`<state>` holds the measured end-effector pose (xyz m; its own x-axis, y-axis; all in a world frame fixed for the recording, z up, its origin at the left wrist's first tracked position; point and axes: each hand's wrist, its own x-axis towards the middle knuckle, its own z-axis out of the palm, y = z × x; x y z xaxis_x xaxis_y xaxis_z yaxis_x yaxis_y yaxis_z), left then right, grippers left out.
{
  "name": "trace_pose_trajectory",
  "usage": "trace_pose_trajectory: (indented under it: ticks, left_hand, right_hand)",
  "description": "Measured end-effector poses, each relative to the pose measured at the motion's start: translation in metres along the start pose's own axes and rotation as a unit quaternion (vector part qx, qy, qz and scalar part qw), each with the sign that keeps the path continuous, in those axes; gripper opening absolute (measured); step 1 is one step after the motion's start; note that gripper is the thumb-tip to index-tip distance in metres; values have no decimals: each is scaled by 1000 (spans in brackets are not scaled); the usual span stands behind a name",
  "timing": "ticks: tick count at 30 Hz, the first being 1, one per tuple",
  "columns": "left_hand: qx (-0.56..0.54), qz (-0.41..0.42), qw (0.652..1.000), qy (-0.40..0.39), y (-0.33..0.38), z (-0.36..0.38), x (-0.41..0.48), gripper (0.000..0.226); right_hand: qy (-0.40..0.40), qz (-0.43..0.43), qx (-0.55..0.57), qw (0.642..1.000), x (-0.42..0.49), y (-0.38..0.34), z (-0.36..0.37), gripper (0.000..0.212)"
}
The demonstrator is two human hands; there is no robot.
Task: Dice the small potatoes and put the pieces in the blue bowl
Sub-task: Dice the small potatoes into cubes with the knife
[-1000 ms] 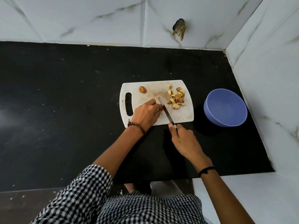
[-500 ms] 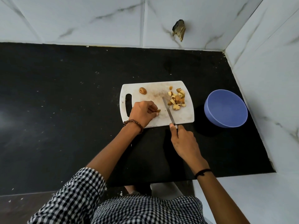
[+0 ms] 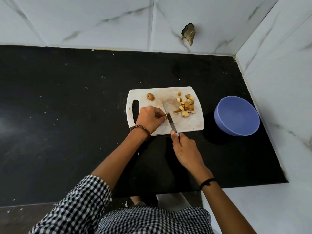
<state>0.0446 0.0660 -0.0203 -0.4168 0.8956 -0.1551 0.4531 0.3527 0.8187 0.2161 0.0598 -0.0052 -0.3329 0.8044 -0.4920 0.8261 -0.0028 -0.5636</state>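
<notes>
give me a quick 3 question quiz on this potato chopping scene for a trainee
1. True or false: the blue bowl already holds diced potato.
2. Where does the whole potato lie on the cutting board? A) far side, near the handle slot; B) near right corner; C) off the board.
3. Fill in: the right hand holds the ____ while the left hand pinches a small potato piece beside the blade.

Key: 1 false; 2 A; 3 knife.
</notes>
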Motion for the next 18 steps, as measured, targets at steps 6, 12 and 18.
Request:
trace_pose_trajectory:
  ticks: [6,12,18]
  left_hand:
    - [16,9,1000,-2,2,0,0,14]
    - [27,19,999,-13,4,-2,0,15]
    - [38,19,999,-10,4,-1,1,16]
  right_hand:
    - [-18,21,11,1000,2,-2,4,53]
    - [-38,55,91,994,9,3,12,49]
    - [-19,66,110,992,9,4,16,59]
